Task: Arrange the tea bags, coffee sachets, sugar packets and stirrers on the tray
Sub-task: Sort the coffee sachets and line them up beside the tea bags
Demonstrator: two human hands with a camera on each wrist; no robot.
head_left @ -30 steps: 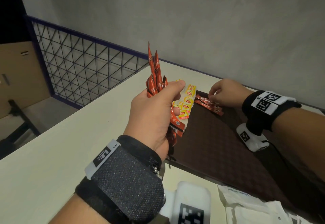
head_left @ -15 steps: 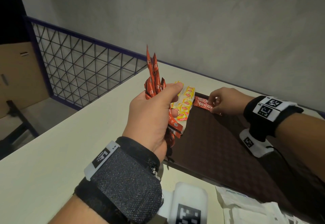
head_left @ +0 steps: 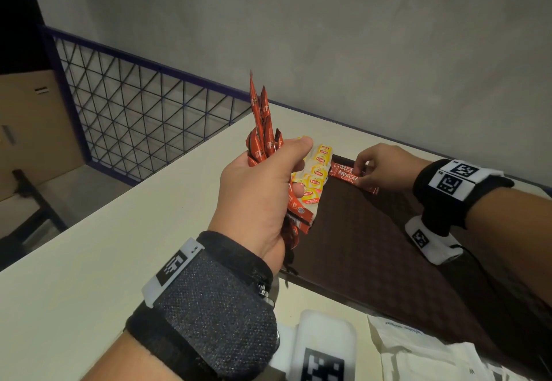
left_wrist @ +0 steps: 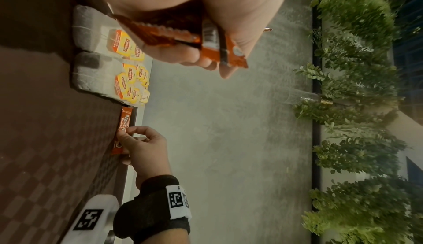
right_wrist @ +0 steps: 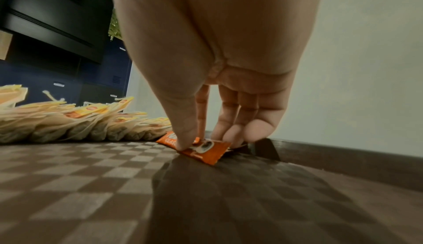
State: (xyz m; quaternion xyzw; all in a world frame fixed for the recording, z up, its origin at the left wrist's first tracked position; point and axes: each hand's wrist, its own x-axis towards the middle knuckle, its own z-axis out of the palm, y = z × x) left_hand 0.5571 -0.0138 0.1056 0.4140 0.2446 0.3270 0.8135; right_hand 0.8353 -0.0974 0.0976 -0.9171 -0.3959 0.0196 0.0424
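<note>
A dark brown checkered tray point(head_left: 373, 246) lies on the pale table. My left hand point(head_left: 263, 189) is raised above the tray's left edge and grips a bunch of red coffee sachets point(head_left: 263, 129) point(left_wrist: 183, 36) that stick up out of the fist. Rows of yellow-tagged tea bags point(head_left: 316, 171) point(left_wrist: 128, 74) point(right_wrist: 75, 119) lie along the tray's far left side. At the far corner my right hand point(head_left: 379, 165) point(right_wrist: 206, 114) pinches a red coffee sachet point(head_left: 346, 175) point(left_wrist: 123, 121) point(right_wrist: 203, 150) that lies flat on the tray beside the tea bags.
White paper packets point(head_left: 433, 353) lie on the table near the tray's front edge. A blue wire-mesh railing point(head_left: 134, 117) runs along the table's left side, and a grey wall stands behind. The tray's raised rim point(right_wrist: 332, 150) is just past my right fingers.
My right hand has slid the sachet toward the tray's far left corner and turned it so its label faces up. The left hand with its bunch has barely moved.
</note>
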